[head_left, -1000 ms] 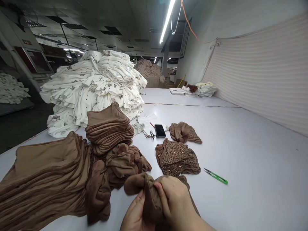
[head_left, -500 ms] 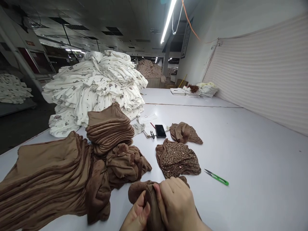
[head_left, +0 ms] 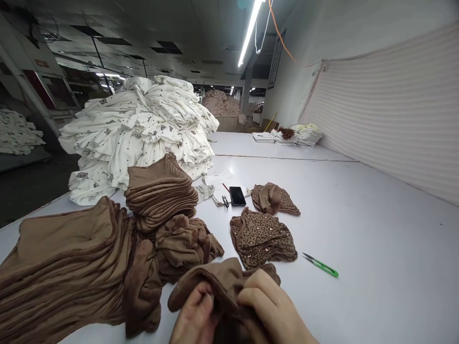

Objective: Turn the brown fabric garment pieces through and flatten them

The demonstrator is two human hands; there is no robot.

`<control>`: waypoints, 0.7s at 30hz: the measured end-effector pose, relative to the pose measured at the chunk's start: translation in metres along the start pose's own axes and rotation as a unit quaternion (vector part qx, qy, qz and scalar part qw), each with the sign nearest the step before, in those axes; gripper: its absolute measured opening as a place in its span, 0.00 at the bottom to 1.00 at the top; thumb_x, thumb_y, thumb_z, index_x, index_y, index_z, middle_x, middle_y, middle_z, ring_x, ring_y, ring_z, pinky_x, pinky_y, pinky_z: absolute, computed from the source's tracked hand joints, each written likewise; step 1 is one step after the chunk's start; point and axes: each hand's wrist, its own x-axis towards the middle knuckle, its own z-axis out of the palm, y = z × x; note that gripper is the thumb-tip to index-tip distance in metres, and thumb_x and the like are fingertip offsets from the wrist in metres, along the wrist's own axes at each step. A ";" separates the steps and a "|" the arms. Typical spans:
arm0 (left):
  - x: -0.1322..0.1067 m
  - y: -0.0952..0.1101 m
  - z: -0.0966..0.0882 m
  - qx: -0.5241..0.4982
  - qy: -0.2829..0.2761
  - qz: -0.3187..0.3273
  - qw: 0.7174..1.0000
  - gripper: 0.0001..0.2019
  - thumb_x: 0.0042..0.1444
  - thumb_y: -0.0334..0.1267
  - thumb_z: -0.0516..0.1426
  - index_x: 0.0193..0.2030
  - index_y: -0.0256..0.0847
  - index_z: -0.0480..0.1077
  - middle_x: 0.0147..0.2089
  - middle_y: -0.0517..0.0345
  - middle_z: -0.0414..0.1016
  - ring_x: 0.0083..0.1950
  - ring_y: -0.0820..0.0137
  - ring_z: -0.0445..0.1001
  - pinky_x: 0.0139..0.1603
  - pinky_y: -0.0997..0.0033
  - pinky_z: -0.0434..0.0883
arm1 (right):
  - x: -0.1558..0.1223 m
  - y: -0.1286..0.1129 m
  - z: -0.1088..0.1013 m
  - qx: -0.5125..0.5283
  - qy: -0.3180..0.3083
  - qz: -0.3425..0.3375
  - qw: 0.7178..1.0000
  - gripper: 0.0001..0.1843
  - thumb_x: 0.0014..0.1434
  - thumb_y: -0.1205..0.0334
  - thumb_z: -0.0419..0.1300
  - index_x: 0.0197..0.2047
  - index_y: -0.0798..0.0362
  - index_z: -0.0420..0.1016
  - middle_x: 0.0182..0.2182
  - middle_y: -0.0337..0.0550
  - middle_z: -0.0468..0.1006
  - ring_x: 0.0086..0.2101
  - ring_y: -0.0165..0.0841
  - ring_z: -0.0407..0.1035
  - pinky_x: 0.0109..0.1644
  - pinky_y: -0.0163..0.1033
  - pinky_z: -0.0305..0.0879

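Garment factory floor

Long white work table under fluorescent strip light. Heaped white printed garments, stacked brown fabric pieces, leopard-print pieces, green thread snips. More fabric heaps farther down the hall.

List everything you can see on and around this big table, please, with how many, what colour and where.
brown cloth piece: one, plain brown, front edge, gripped by both hands
brown stacks: two, plain brown, left side, one low and long, one taller behind it
crumpled brown pieces: a loose heap, brown, beside the stacks
leopard-print pieces: two small piles, brown spotted, table centre
thread snips: one, green handle, right of the leopard piles
phone: one, black, mid-table, by papers
white printed fabric: one big heap, white with small motifs, far left
table: one, white
left hand: one, under the cloth
right hand: one, over the cloth
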 end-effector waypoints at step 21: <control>-0.003 0.013 -0.028 0.479 0.079 0.150 0.861 0.21 0.47 0.51 0.65 0.48 0.48 0.78 0.55 0.53 0.79 0.58 0.57 0.73 0.59 0.64 0.69 | -0.090 0.034 -0.065 -0.181 -0.144 0.065 0.971 0.10 0.67 0.71 0.47 0.44 0.52 0.68 0.35 0.46 0.73 0.34 0.35 0.68 0.37 0.39 0.68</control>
